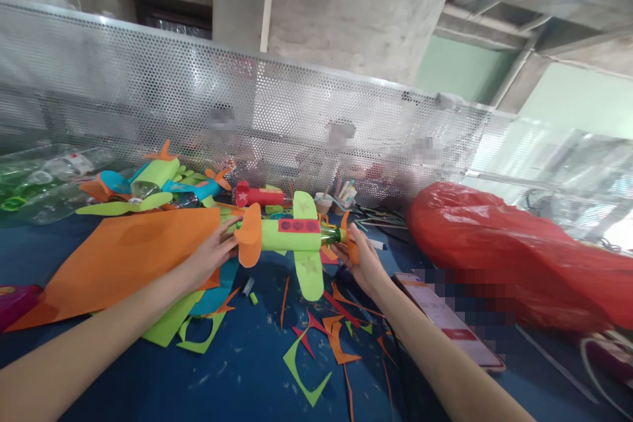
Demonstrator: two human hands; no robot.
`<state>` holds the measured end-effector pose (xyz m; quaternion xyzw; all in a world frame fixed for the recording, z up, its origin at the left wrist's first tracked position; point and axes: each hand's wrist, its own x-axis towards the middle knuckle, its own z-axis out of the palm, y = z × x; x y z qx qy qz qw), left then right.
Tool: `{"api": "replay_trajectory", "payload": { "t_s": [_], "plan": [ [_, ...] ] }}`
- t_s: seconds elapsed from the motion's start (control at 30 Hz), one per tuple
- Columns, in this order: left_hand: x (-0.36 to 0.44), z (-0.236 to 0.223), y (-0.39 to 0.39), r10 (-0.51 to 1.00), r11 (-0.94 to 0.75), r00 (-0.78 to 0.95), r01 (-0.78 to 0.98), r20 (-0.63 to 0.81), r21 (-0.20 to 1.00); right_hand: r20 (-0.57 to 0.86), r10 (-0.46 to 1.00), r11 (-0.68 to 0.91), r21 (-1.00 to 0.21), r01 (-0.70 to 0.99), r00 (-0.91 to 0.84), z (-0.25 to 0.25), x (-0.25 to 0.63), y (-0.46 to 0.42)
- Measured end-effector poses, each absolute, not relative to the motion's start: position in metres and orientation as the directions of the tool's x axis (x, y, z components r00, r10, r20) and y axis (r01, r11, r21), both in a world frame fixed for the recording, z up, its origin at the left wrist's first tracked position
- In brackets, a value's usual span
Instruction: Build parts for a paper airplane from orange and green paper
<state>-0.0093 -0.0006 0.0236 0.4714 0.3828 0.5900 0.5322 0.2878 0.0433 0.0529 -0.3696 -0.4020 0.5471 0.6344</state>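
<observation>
The left hand grasps the bottle airplane at its tail, the right hand at the nose by the orange propeller. Held level above the worktop, it is best supported lightly at both ends, sparing the paper wings and propeller from bending. Lime paper wraps the green bottle; star-marked wings, an orange tailpiece and a red strip with three dark circles decorate it.

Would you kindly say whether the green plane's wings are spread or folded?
Spread: one wing extends from each side of the plane's body, held between the left hand and right hand.
</observation>
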Motion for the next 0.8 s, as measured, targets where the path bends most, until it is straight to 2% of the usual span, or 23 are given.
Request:
{"api": "replay_trajectory", "payload": {
  "t_s": [0.23, 0.47, 0.6, 0.8],
  "plan": [
    [-0.01, 0.025, 0.0, 0.993, -0.118, -0.009, -0.296, 0.121, 0.948, 0.131, 0.973, 0.188, -0.928, -0.322, 0.189, 0.045, 0.295, 0.05],
    [-0.01, 0.026, -0.001, 0.994, -0.11, -0.014, -0.31, 0.111, 0.945, 0.269, 0.901, 0.331, -0.933, -0.14, 0.341, 0.044, 0.294, 0.05],
    [-0.011, 0.024, 0.0, 0.994, -0.108, -0.003, -0.324, 0.114, 0.94, 0.359, 0.881, 0.397, -0.915, -0.071, 0.307, 0.048, 0.291, 0.044],
    [-0.012, 0.022, 0.003, 0.992, -0.123, -0.014, -0.333, 0.125, 0.935, 0.335, 0.898, 0.357, -0.933, -0.029, 0.287, 0.049, 0.292, 0.043]
  ]
}}
